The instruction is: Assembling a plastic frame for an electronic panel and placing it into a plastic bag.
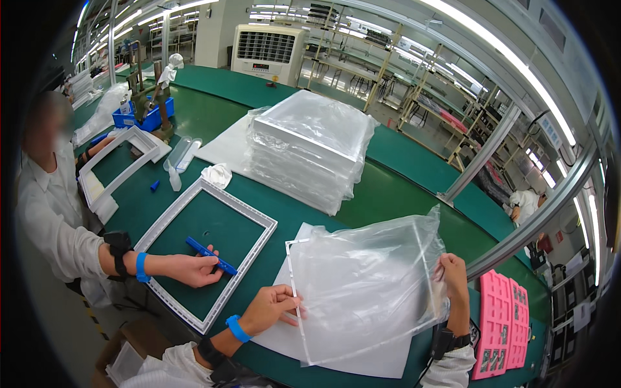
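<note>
A thin white rectangular frame (295,284) lies partly inside a clear plastic bag (362,271), over a white foam sheet (385,359) on the green table. My left hand (275,307) is closed on the frame's left side, thumb and fingers pinching its edge. On the opposite side my right hand (451,275) is closed on the bag near the frame's right edge. The bag's loose end bunches up at the upper right. Wrinkled film partly hides the right side of the frame.
A co-worker's hand (200,266) holds a blue marker pen (197,246) over a grey-white frame (226,199) at left. Behind stands a stack of bagged white panels (310,142). Pink trays (495,323) lie at right, beside a metal post (511,249). A blue bin (145,115) sits far left.
</note>
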{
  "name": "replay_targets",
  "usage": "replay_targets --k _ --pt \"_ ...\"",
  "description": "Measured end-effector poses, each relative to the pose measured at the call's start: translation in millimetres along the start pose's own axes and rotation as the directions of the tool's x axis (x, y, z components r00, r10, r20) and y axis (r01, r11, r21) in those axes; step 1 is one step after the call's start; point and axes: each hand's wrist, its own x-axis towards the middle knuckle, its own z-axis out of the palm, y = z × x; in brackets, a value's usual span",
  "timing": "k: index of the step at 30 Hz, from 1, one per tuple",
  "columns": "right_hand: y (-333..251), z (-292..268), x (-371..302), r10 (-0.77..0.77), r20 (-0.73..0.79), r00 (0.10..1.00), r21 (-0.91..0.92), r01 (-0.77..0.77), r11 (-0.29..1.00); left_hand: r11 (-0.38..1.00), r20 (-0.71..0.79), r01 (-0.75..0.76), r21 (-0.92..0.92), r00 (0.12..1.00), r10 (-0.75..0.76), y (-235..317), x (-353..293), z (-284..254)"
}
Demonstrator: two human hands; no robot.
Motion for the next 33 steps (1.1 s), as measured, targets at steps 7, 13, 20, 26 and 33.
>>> replay_targets --k 7,13,20,26,33 --pt "22.6 -26.5 30.8 -0.051 -0.313 0.948 -0.025 0.045 0.999 1.000 -0.026 0.023 0.014 0.999 -0.023 5.4 -4.3 -5.1" --pt "19.5 -34.8 45.4 0.071 -0.456 0.887 0.221 0.036 0.975 0.999 -0.028 0.022 -0.035 0.999 -0.023 -2.1 -23.3 -17.3" --pt "32.3 -53.2 88.1 0.015 -0.511 0.860 0.432 0.242 0.869 0.997 -0.083 -0.050 -0.055 0.996 0.045 -7.4 -51.1 -16.4" --pt "-11.5 -29.3 137.6 -0.220 -0.790 0.573 0.303 0.676 0.672 0.998 -0.100 -0.070 -0.011 0.993 0.068 -8.3 -55.1 -16.9" --pt "-32.7 99.0 131.4 -0.804 0.019 0.594 -0.649 0.620 0.442 0.999 -0.041 -0.033 0.027 0.999 0.034 -11.2 -53.2 -16.5"
